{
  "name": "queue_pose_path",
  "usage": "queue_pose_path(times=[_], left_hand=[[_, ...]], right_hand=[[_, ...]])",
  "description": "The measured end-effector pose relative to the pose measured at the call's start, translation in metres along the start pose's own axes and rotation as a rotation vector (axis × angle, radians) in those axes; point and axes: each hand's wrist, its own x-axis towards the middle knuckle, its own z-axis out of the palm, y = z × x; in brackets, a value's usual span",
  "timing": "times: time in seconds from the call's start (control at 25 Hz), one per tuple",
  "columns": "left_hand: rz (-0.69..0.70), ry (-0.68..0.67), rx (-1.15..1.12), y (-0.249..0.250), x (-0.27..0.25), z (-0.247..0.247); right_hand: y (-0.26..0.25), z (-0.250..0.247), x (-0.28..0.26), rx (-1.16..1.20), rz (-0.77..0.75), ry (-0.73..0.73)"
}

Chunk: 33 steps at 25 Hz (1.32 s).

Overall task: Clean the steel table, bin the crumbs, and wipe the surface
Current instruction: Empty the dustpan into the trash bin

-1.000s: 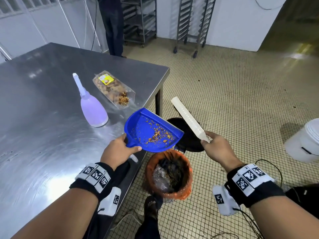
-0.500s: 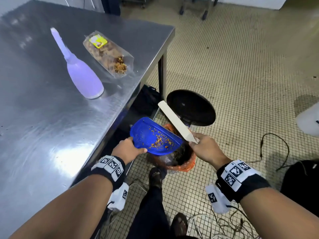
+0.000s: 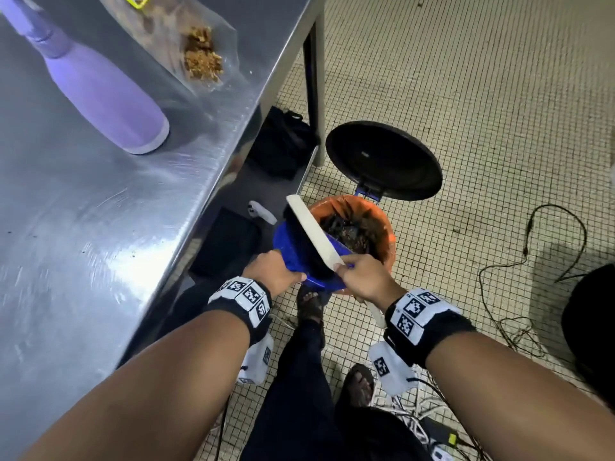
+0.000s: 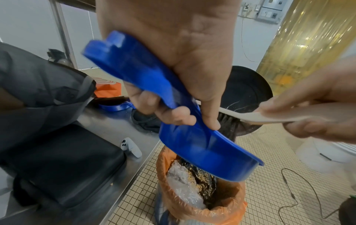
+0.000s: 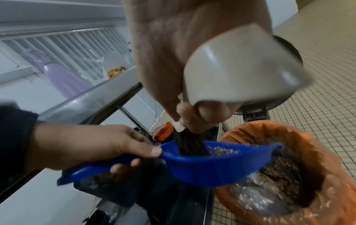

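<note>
Blue moulded plastic, the small dustpan (image 3: 299,257) now sits tipped over the mouth of the pedal bin lined with an orange bag (image 3: 387,227), where half a second earlier it was held nearly level just beside the rim. The white-backed hand brush with dark bristles (image 3: 312,232), then raised clear above the pan, has come down so its bristles stand inside the pan (seen plainly from the right wrist). Judgement: the binning step is under way, with sweeping out the pan the present action.

The left hand (image 3: 274,272) grips the dustpan's handle, fingers curled beneath and thumb on top. The right hand (image 3: 364,282) is closed round the brush's handle.

The brown crumbs (image 5: 223,150) remain partly in the pan, clustered ahead of the bristles toward the bin side; more crumbs lie on the rubbish inside the bin. They look dry and loose, so they should slide readily.

The bin's black round lid (image 3: 382,159) stands open on the far side of the bin. The brushed steel table (image 3: 100,227) rises just beside the bin; it carries a lilac spray bottle (image 3: 100,91) and a clear packet of snacks (image 3: 196,51), and faint specks show on its surface. Wiping appears not yet done.
</note>
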Motion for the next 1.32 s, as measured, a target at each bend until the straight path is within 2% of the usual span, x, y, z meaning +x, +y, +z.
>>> queue_pose_path(times=[0.16,0.4,0.52,0.72,0.88,1.0,1.12,1.32], left_hand=[[-0.003,-0.014,-0.004,0.008,0.018,-0.012],[0.011,-0.047,0.004,0.006,0.036,-0.016],[0.013,-0.053,0.026,0.010,0.044,-0.016],[0.013,-0.055,0.042,0.019,0.057,-0.023],[0.017,-0.067,0.035,0.016,0.059,-0.017],[0.025,-0.089,0.054,0.020,0.058,-0.013],[0.037,-0.082,0.066,0.026,0.059,-0.015],[0.018,-0.073,0.062,0.019,0.059,-0.013]], right_hand=[[0.008,0.006,0.015,-0.105,0.002,-0.021],[0.031,-0.002,0.038,-0.146,0.126,0.066],[0.031,-0.004,0.046,-0.118,0.117,0.099],[0.031,0.000,0.047,-0.150,0.077,0.009],[0.041,-0.007,0.047,-0.177,0.115,0.086],[0.036,-0.003,0.046,-0.183,0.044,0.109],[0.040,0.007,0.044,-0.209,-0.005,0.052],[0.068,0.000,0.048,-0.206,0.076,0.064]])
